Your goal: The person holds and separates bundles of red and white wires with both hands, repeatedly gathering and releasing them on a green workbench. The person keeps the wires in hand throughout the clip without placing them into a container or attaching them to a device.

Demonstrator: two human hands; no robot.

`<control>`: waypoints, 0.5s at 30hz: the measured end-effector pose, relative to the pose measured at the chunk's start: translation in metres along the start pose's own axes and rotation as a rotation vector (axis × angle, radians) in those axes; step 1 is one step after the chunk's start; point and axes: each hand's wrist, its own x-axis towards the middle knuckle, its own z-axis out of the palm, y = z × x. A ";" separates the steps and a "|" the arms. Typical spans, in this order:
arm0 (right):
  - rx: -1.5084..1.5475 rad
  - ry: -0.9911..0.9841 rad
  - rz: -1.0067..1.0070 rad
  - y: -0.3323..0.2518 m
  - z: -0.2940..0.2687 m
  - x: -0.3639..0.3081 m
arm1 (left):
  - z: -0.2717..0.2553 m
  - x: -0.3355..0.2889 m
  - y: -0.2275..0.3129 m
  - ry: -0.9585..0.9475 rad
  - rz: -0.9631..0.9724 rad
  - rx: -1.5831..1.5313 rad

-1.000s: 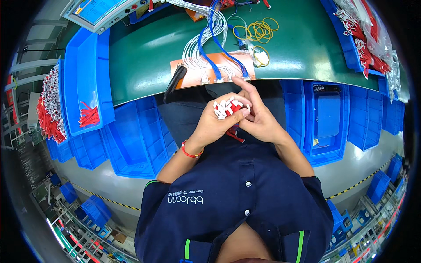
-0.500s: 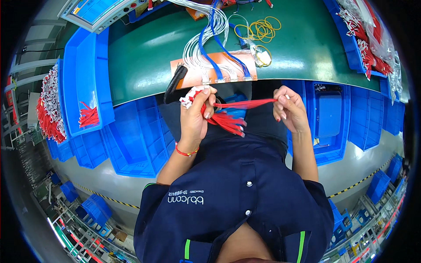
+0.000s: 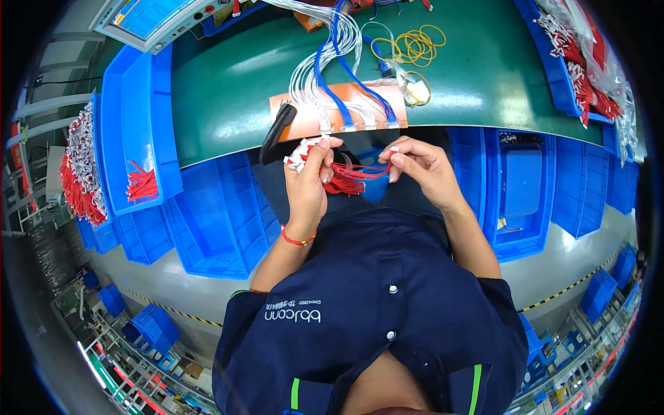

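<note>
My left hand (image 3: 308, 178) is closed around a bundle of red wires with white connectors (image 3: 301, 153), held just off the table's front edge. The loose red lengths (image 3: 346, 181) hang out of it toward the right. My right hand (image 3: 419, 168) pinches the far end of some of these red wires, a small white tip showing at its fingers. Between the two hands the wires sag in a loose curve. Just beyond them, an orange-brown board (image 3: 290, 128) carries white cables (image 3: 304, 79) and blue cables (image 3: 356, 84) that end at its near edge.
A black strap-like piece (image 3: 278, 133) lies at the board's left. Yellow rubber bands (image 3: 418, 45) rest on the green table (image 3: 484, 76). Blue bins with red wires stand left (image 3: 142, 124) and right (image 3: 553, 66). A screened instrument (image 3: 149, 24) occupies the far left.
My right hand has moved left, toward my left hand. The wires between them, stretched straight before, now hang slack. My left hand has barely moved.
</note>
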 end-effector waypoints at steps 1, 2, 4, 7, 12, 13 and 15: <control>-0.011 0.011 0.006 0.000 0.003 0.001 | 0.001 0.000 0.001 0.002 0.004 0.004; -0.021 0.022 0.013 0.000 0.005 0.003 | 0.003 0.001 0.002 0.005 0.007 0.007; -0.043 0.043 0.025 0.001 0.008 0.004 | 0.005 0.000 0.002 0.027 0.021 0.008; -0.055 0.057 0.001 0.003 0.006 0.006 | 0.008 0.000 -0.003 0.047 0.050 0.000; -0.068 0.163 -0.012 0.005 0.004 0.007 | 0.010 -0.001 -0.007 0.063 0.080 -0.053; -0.076 0.181 -0.014 0.005 0.004 0.007 | 0.010 -0.001 -0.008 0.073 0.080 -0.061; -0.095 0.198 -0.015 0.003 0.004 0.008 | 0.013 -0.001 -0.007 0.085 0.084 -0.066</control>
